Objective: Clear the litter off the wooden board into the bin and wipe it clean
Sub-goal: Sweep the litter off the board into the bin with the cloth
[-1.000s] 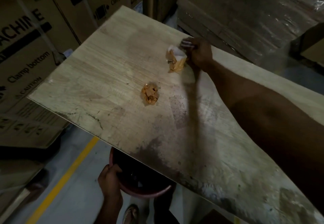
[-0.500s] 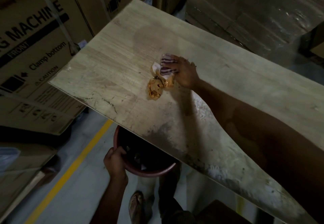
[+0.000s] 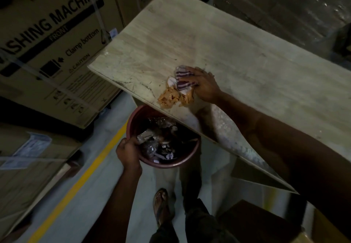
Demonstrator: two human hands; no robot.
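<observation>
The pale wooden board (image 3: 237, 52) slopes across the upper right, stained dark along its near edge. My right hand (image 3: 202, 85) grips a purple-and-white striped cloth (image 3: 182, 80) and presses it on the board. Crumpled orange litter (image 3: 171, 97) lies bunched against the cloth, right at the board's near edge. Just below that edge is the round red bin (image 3: 171, 164), holding crumpled wrappers and scraps. My left hand (image 3: 128, 151) grips the bin's left rim.
Large cardboard washing-machine boxes (image 3: 47, 39) stand at the left and back. A yellow line (image 3: 81, 176) runs along the grey floor. My sandalled foot (image 3: 160, 203) is beneath the bin. More wrapped cartons (image 3: 284, 1) sit behind the board, and a dark box (image 3: 252, 222) at lower right.
My right hand has swept the cloth down the board, gathering both orange pieces together and pushing them to the near edge. The bin, still held by my left hand, now sits under that edge.
</observation>
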